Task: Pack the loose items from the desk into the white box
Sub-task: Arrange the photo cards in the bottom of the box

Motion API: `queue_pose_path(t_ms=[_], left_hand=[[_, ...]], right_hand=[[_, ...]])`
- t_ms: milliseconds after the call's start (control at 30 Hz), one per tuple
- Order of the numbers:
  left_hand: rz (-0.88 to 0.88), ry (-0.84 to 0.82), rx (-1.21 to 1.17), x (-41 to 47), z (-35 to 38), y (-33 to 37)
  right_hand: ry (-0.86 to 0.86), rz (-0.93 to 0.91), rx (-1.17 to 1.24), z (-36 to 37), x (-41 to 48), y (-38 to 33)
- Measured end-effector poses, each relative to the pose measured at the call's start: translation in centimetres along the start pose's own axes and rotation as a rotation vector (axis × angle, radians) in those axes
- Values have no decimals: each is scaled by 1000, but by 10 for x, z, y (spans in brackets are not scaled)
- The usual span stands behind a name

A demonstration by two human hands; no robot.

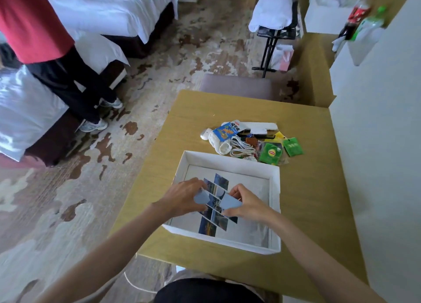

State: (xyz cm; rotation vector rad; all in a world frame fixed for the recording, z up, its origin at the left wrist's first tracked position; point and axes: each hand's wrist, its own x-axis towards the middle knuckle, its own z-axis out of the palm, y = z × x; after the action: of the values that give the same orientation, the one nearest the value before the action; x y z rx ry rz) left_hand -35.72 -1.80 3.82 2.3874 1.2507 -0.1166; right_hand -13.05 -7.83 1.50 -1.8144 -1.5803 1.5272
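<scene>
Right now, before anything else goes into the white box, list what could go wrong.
1. Both hands, left and right, hold pale blue cards over the white box; a loose pinch could scatter them.
2. The pile beyond the box is tangled: the white cable lies against the green tea packets, so lifting one may drag others.
3. The box sits near the desk's front edge; pressing down there might tip it.
</scene>
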Motion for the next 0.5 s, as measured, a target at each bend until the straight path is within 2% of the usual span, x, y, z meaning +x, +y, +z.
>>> queue_pose_path(t_ms=[167, 333, 400, 500], left_hand=[[-46, -95, 153, 16, 9, -1], [-119, -54, 261, 30, 10, 1], [-84, -61, 466, 30, 6, 2], [71, -167, 827, 29, 2, 2]], right_hand=[[37, 4, -108, 9, 1, 5], [77, -15, -240, 19, 9, 1], [68, -39, -304, 24, 12, 1], [71, -96, -442, 31, 15, 2]])
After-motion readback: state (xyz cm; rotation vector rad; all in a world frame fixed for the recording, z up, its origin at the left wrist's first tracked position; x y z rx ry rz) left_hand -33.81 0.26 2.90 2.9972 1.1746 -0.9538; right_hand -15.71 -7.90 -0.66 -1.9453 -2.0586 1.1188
